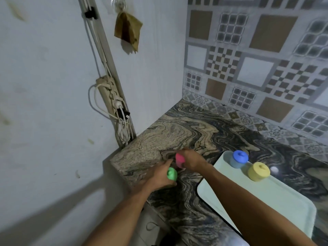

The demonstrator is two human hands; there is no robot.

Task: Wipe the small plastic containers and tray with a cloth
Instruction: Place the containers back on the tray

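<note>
My left hand (158,176) grips a small green container (171,173) near the left end of the marbled counter. Just beyond it, my right hand (191,160) holds a small pink container (180,160) tilted on its side. A pale mint tray (266,197) lies to the right on the counter. At the tray's far end stand a blue lidded container (238,159) and a yellow lidded container (258,171), both upright. No cloth is in either hand.
The marbled counter (186,132) ends at a left edge beside a white wall. A power strip with cables (113,102) hangs on that wall. A brown cloth (127,29) hangs from a hook higher up. Patterned tiles back the counter.
</note>
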